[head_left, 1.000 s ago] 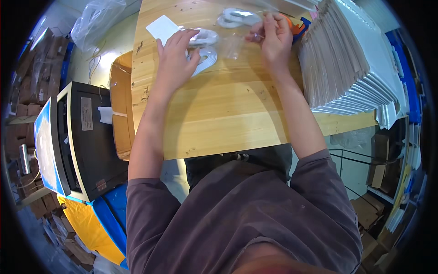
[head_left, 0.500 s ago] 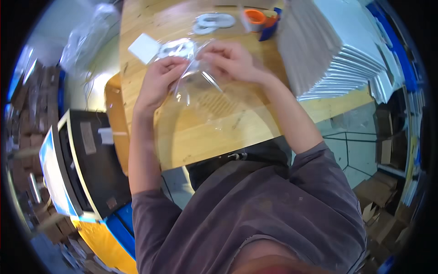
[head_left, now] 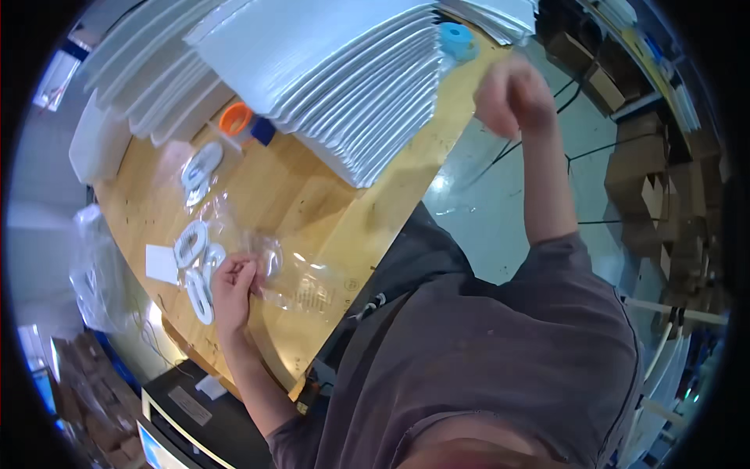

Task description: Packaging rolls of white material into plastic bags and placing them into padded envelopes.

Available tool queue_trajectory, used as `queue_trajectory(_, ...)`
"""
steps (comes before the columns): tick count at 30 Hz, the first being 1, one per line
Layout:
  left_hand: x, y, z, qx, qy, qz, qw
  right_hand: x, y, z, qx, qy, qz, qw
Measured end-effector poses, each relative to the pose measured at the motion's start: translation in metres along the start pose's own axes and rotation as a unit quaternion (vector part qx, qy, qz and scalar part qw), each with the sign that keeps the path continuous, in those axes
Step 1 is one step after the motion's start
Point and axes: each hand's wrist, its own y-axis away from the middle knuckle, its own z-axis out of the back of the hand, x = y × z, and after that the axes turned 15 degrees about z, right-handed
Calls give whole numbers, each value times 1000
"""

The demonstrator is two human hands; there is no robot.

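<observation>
My left hand (head_left: 236,288) pinches the edge of a clear plastic bag (head_left: 308,288), which lies spread over the wooden table toward its near edge. Beside that hand lie white oval rings (head_left: 191,244), which look like coiled cords, and a white square card (head_left: 162,264). Another pair of white oval rings (head_left: 202,164) rests farther back. Out to the right, past the table's edge, my right hand (head_left: 512,98) is raised with its fingers curled. Motion smears it, and whether anything is in it cannot be made out.
A tall stack of silvery padded mailers (head_left: 367,102) fills the back of the wooden table (head_left: 312,195). Left of it are an orange tape roll (head_left: 235,119) with a blue holder and upright white foam-like sheets (head_left: 148,70). A blue roll (head_left: 459,41) sits at the far right corner. Cardboard boxes (head_left: 644,172) stand at right.
My view has turned to the right. My right hand has let go of the clear bag and swung out beyond the table; my left hand still has the bag.
</observation>
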Motion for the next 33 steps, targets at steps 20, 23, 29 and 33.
queue_trajectory(20, 24, -16, 17, 9, -21, -61, 998, -159, 3, 188, -143, 780, -199, 576)
queue_trajectory(23, 21, -15, 12, 4, -38, -51, 998, -171, 8, 198, -274, 681, -176, 656)
queue_trajectory(29, 13, -1, -3, -42, -43, -39, 997, -107, -20, 191, -236, 678, -245, 652)
queue_trajectory(33, 0, 3, -8, -16, -143, -16, 990, -34, -39, 235, -338, 633, -223, 659)
